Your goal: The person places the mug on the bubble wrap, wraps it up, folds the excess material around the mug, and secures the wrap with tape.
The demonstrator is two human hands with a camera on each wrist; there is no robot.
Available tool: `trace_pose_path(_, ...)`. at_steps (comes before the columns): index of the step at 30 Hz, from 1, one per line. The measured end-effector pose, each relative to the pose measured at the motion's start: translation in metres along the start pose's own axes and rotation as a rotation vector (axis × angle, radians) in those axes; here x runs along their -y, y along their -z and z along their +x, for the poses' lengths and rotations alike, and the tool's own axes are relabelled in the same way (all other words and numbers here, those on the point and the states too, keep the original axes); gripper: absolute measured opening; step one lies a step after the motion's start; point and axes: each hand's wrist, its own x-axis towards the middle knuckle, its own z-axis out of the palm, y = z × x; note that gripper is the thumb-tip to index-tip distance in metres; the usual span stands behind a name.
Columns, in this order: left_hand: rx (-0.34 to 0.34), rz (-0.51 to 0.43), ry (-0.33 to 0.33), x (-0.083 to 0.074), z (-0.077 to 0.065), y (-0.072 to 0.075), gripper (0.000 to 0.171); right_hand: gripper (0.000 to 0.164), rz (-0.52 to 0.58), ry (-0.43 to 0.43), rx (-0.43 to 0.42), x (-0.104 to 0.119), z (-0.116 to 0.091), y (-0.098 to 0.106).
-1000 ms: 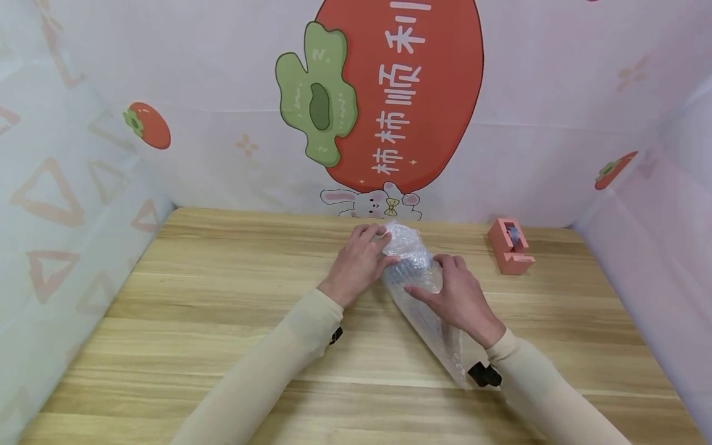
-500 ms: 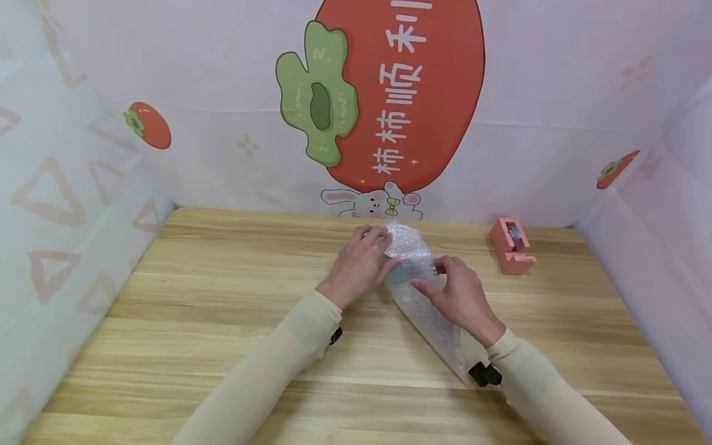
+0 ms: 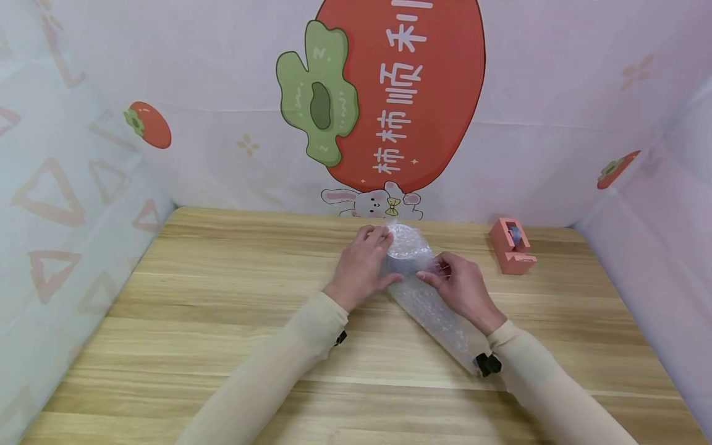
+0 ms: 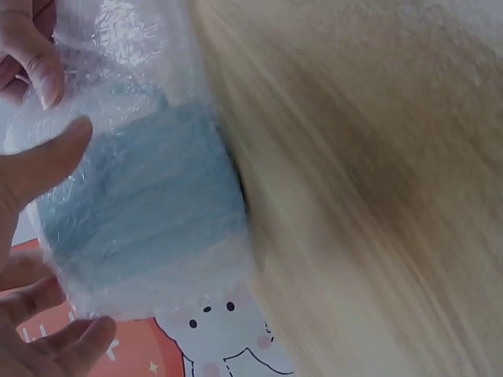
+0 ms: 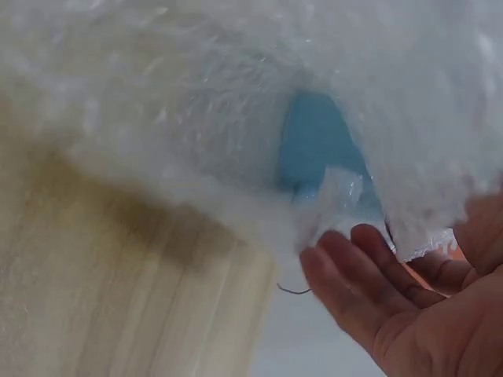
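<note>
A light blue object [image 4: 149, 188] lies inside a sheet of bubble wrap [image 3: 434, 312] on the table. Its kind is hard to make out through the film; its far end looks round. My left hand [image 3: 364, 262] holds the wrapped end from the left, fingers around the far end and thumb on the near side. From the right, my right hand [image 3: 464, 290] pinches the edge of the bubble wrap between thumb and fingers. In the right wrist view, the wrap stands open like a sleeve, showing the blue object [image 5: 314, 141] inside. A loose tail of wrap runs toward the right forearm.
A pink tape dispenser [image 3: 513, 247] with a roll of tape stands at the back right of the wooden table [image 3: 211, 321]. Printed cloth walls [image 3: 222, 161] enclose the table at the back and both sides.
My right thumb and fingers have closed together on the wrap's edge, drawing it up slightly. The wrap's near end has shifted a little right and up. The left hand stays nearly in place.
</note>
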Motion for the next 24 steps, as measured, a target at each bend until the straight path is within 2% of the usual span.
trace_pose_path(7, -0.070, 0.063, -0.014, -0.004, 0.002, -0.006, 0.070, 0.023, 0.091, -0.001, 0.096, -0.017, 0.008, 0.011)
trace_pose_path(12, -0.099, 0.067, -0.010, -0.006, 0.003, -0.008, 0.067, 0.020, 0.139, -0.030, 0.116, -0.025, 0.013, 0.009)
trace_pose_path(19, -0.116, 0.067, 0.006, -0.007, 0.002, -0.009, 0.067, 0.030, -0.002, -0.024, 0.061, -0.025, 0.019, 0.003)
trace_pose_path(24, -0.134, 0.078, 0.010, -0.007, 0.002, -0.010, 0.067, 0.035, -0.075, 0.017, 0.043, -0.022, 0.013, 0.002)
